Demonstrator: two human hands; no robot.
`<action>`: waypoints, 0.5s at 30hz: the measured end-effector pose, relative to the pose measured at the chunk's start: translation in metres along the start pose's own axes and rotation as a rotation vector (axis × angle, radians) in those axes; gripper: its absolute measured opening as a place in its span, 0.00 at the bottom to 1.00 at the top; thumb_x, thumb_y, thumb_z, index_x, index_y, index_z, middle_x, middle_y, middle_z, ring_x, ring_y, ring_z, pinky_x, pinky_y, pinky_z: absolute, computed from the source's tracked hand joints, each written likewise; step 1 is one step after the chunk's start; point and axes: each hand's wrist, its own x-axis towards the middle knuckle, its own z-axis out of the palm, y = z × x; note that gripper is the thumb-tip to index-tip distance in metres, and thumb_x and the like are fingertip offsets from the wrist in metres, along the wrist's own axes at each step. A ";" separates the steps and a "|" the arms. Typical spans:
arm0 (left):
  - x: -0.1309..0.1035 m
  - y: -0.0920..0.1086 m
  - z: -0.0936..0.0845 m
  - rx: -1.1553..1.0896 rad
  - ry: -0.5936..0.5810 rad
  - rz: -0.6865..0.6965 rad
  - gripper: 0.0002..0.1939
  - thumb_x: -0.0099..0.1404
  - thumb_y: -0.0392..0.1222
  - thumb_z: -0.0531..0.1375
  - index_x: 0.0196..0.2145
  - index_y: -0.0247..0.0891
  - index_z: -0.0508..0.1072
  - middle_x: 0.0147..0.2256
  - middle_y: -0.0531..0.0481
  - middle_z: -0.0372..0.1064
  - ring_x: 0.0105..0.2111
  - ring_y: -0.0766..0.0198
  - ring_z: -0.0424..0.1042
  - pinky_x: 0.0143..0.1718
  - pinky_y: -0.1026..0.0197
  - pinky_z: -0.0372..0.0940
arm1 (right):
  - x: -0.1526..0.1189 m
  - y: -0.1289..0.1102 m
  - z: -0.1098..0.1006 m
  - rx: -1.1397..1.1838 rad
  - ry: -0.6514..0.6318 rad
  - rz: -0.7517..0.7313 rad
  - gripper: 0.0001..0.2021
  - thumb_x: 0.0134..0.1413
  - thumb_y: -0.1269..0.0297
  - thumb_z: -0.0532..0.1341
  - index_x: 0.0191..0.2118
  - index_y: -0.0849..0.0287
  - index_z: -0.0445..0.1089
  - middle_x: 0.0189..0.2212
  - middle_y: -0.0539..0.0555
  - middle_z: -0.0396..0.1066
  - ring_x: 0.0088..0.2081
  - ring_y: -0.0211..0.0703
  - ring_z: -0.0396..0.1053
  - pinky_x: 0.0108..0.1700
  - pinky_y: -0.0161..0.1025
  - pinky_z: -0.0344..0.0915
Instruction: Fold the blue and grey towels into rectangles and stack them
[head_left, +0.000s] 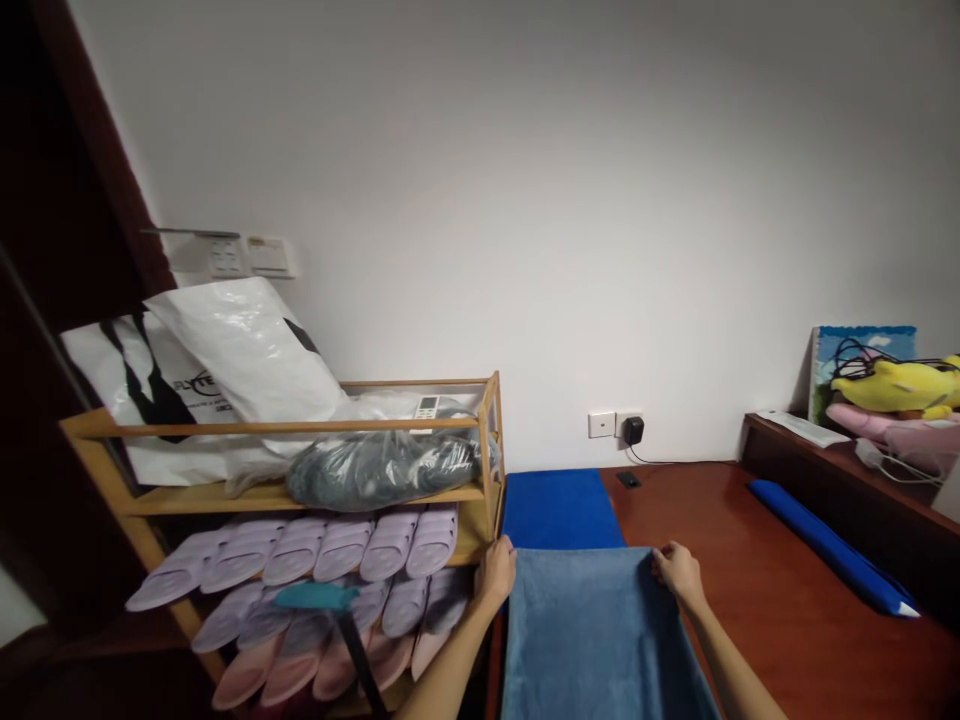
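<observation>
A grey-blue cloth (581, 630) is spread between my two hands, its far edge running straight from one to the other. My left hand (496, 572) is closed on the cloth's far left corner, beside the wooden rack. At the far right corner, my right hand (677, 570) pinches the same cloth above the red-brown tabletop (720, 530). Just beyond the cloth's far edge, a bright blue folded cloth (562, 508) lies flat on the tabletop against the wall.
On the left, a wooden rack (300, 428) holds white bags (247, 350) and several slippers (330, 545). A black plug (634, 430) sits in the wall socket. At right are a long blue item (825, 545) and a raised shelf with a yellow plush toy (896, 387).
</observation>
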 end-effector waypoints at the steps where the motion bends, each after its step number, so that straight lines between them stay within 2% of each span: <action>1: -0.004 0.007 0.005 0.026 0.021 0.031 0.15 0.66 0.32 0.48 0.48 0.36 0.67 0.44 0.42 0.69 0.44 0.57 0.69 0.44 0.53 0.63 | -0.003 -0.003 0.009 -0.051 0.011 -0.020 0.17 0.53 0.62 0.48 0.42 0.66 0.68 0.34 0.67 0.75 0.39 0.53 0.74 0.43 0.48 0.68; 3: -0.015 0.025 0.020 0.066 0.045 0.132 0.24 0.63 0.28 0.46 0.56 0.37 0.61 0.53 0.39 0.63 0.54 0.54 0.62 0.52 0.51 0.57 | -0.014 -0.016 0.035 -0.136 0.020 -0.100 0.23 0.54 0.63 0.47 0.52 0.71 0.62 0.45 0.72 0.71 0.49 0.55 0.69 0.51 0.49 0.62; 4: -0.021 0.034 0.029 0.078 0.039 0.201 0.27 0.62 0.28 0.45 0.59 0.38 0.59 0.57 0.40 0.60 0.57 0.55 0.58 0.55 0.51 0.54 | -0.021 -0.024 0.051 -0.166 0.010 -0.159 0.25 0.55 0.63 0.47 0.56 0.70 0.59 0.50 0.71 0.67 0.53 0.54 0.65 0.54 0.48 0.59; 7: -0.034 0.054 0.056 0.088 -0.008 0.379 0.29 0.63 0.33 0.46 0.62 0.42 0.53 0.63 0.47 0.50 0.63 0.57 0.47 0.60 0.51 0.48 | -0.043 -0.046 0.094 -0.221 -0.083 -0.356 0.26 0.57 0.59 0.47 0.61 0.59 0.55 0.61 0.57 0.56 0.62 0.44 0.51 0.61 0.42 0.50; 9: -0.039 0.051 0.067 0.093 -0.029 0.408 0.27 0.66 0.41 0.44 0.63 0.41 0.51 0.64 0.47 0.46 0.63 0.56 0.45 0.61 0.48 0.47 | -0.051 -0.047 0.108 -0.249 -0.133 -0.418 0.26 0.58 0.54 0.46 0.61 0.54 0.55 0.63 0.52 0.51 0.64 0.43 0.45 0.63 0.45 0.46; 11: -0.039 0.036 0.069 0.107 -0.029 0.404 0.27 0.68 0.48 0.42 0.63 0.41 0.49 0.64 0.47 0.44 0.64 0.55 0.44 0.61 0.45 0.46 | -0.052 -0.034 0.106 -0.323 -0.129 -0.414 0.28 0.59 0.49 0.45 0.62 0.54 0.55 0.64 0.54 0.48 0.65 0.47 0.42 0.63 0.51 0.42; 15: -0.038 0.005 0.058 0.155 -0.011 0.350 0.29 0.69 0.53 0.39 0.64 0.41 0.47 0.65 0.48 0.42 0.64 0.56 0.42 0.62 0.44 0.45 | -0.040 0.011 0.069 -0.542 -0.031 -0.283 0.32 0.58 0.43 0.42 0.63 0.55 0.49 0.65 0.56 0.43 0.65 0.48 0.39 0.63 0.54 0.41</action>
